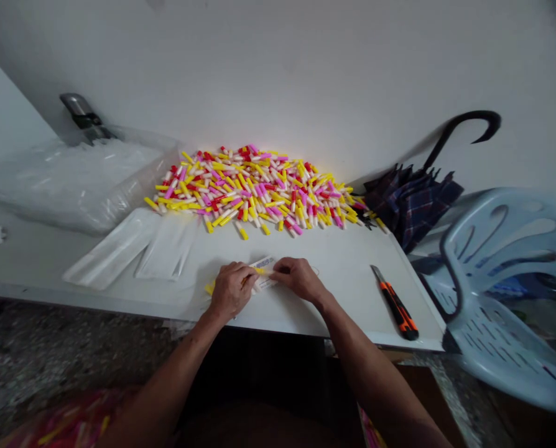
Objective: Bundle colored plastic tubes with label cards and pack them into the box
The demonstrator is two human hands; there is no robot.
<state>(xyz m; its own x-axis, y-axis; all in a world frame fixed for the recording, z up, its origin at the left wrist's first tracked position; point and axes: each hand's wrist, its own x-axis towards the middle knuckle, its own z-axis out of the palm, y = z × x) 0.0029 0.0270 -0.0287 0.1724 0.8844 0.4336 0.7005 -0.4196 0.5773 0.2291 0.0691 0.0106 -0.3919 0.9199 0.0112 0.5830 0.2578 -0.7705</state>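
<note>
The left grip [232, 289] and right grip [298, 277] appear to pinch opposite ends of a yellow-and-white stick [261, 271], which lies between them over a printed card [265, 284] on the counter [343, 261]. Just left of the left grip, more yellow ends [209, 288] poke out. Beyond both grips spreads a pile of coloured sticks [254, 193]; a cutter [396, 305] lies well to their right. The step looks like working one stick two-handed; the next move probably calls for steady, light fingertip pressure.
</note>
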